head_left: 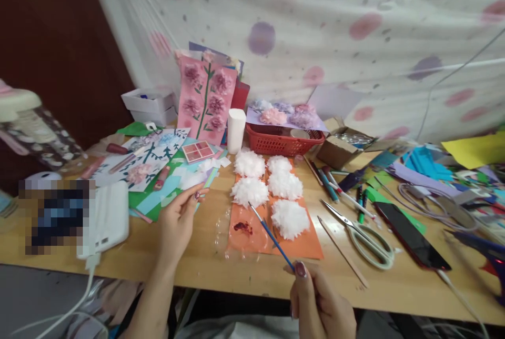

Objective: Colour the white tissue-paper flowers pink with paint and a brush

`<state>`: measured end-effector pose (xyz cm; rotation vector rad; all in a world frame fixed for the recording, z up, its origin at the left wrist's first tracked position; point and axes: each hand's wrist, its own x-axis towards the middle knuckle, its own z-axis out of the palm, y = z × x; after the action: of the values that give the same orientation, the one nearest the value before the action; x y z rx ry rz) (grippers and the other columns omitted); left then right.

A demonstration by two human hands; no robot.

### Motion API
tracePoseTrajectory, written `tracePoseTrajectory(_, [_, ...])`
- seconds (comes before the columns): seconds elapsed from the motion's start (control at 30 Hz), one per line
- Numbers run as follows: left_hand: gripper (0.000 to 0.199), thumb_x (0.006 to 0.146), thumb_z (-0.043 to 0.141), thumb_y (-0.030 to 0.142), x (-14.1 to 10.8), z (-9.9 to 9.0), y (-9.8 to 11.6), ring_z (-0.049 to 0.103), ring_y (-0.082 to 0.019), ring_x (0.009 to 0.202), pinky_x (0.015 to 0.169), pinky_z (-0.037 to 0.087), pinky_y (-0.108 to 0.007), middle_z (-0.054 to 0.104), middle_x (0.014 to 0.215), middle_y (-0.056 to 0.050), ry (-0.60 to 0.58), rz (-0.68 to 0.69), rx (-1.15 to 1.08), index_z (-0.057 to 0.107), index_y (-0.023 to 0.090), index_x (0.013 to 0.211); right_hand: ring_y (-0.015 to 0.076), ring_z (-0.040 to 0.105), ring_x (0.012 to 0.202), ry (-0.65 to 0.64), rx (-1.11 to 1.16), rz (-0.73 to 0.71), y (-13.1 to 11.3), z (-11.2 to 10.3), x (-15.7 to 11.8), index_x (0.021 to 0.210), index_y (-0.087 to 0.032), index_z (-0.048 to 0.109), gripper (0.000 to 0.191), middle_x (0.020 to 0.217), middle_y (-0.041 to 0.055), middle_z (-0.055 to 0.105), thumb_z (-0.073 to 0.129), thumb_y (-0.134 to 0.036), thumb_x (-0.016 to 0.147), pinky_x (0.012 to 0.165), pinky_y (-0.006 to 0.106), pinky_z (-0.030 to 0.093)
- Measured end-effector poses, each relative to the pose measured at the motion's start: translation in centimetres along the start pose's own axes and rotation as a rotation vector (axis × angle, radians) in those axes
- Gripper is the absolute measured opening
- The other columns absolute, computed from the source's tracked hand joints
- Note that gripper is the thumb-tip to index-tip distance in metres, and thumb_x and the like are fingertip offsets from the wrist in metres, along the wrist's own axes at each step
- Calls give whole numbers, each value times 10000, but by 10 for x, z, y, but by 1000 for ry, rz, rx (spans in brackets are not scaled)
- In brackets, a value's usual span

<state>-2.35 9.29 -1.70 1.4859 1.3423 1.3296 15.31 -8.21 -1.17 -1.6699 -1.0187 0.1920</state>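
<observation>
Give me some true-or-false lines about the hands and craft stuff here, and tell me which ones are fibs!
1. The right hand holds a blue paintbrush. True.
2. The left hand grips the scissors. False: they lie on the table, apart from both hands.
3. Five white fluffy puffs sit on orange paper. True.
4. The basket behind the puffs is green. False: it is red.
5. A phone lies right of the scissors. True.

A translucent plastic sheet (327, 49) with pink and purple dots hangs in folds behind a light wooden table (205, 268). At left stands a dark brown panel (47, 39). Soft light glints on the folds.
</observation>
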Motion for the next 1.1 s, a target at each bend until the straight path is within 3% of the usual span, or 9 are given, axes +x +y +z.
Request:
tracePoseTrajectory(0.2, [414,884,446,431,7,3,-8,728,-261,913,891,544,-413,773,1078,-135,-97,78,191,684,173,1102,84,421,347,-36,115,35,0,8,-1,789,-186,704,347,412,-66,456,534,-427,973,397,199,329])
tracePoseTrajectory(0.3, [453,887,441,456,6,4,-14,730,-270,922,884,550,-423,766,1101,-142,-115,80,210,639,170,1177,93,470,385,-7,223,94,-5,11,0,834,-191,710,295,450,-56,496,586,-434,946,413,192,361])
tracePoseTrajectory(0.47, [491,838,413,419,13,8,-26,673,-334,1137,1014,508,-507,738,1177,-157,-116,89,335,686,172,1162,107,554,453,22,624,392,-9,6,2,805,-211,679,261,500,-46,576,772,-455,809,494,205,467])
tracePoseTrajectory(0.6, [502,856,464,482,7,9,-15,555,-341,1312,1139,412,-492,630,1378,-157,-74,187,301,712,159,1148,79,460,453,-15,900,433,-3,-2,7,849,-212,712,274,513,-57,521,803,-458,771,476,195,394])
tracePoseTrajectory(0.67, [537,876,485,583,-7,8,-1,608,-320,1245,1091,467,-472,680,1313,-119,-120,112,168,705,204,1187,71,412,457,24,911,437,0,-3,8,847,-207,711,269,525,-66,473,814,-438,757,460,187,348])
tracePoseTrajectory(0.77, [614,853,477,715,-38,6,23,722,-292,981,923,574,-431,783,1044,-101,-299,-99,-51,751,230,1110,78,409,465,71,827,445,3,-2,5,877,-207,697,283,533,-72,449,792,-454,776,466,192,351])
tracePoseTrajectory(0.83, [544,730,672,699,-58,7,35,741,-265,858,824,605,-361,795,896,-87,-346,-209,-120,791,227,973,83,424,469,63,774,431,3,-1,2,895,-210,683,282,534,-73,453,761,-466,805,470,195,359])
tracePoseTrajectory(0.97, [420,593,836,603,-79,12,37,716,-200,677,714,598,-283,764,703,-50,-205,-291,-239,788,218,753,84,445,479,74,823,419,2,-2,-5,875,-213,670,260,557,-63,485,781,-433,794,468,195,360])
tracePoseTrajectory(1.1, [458,535,865,612,-84,14,27,644,-165,515,565,559,-262,698,548,-53,-247,-315,-379,735,178,604,74,391,430,-82,991,320,2,-3,-6,912,-224,682,216,519,-82,429,714,-429,855,470,205,366])
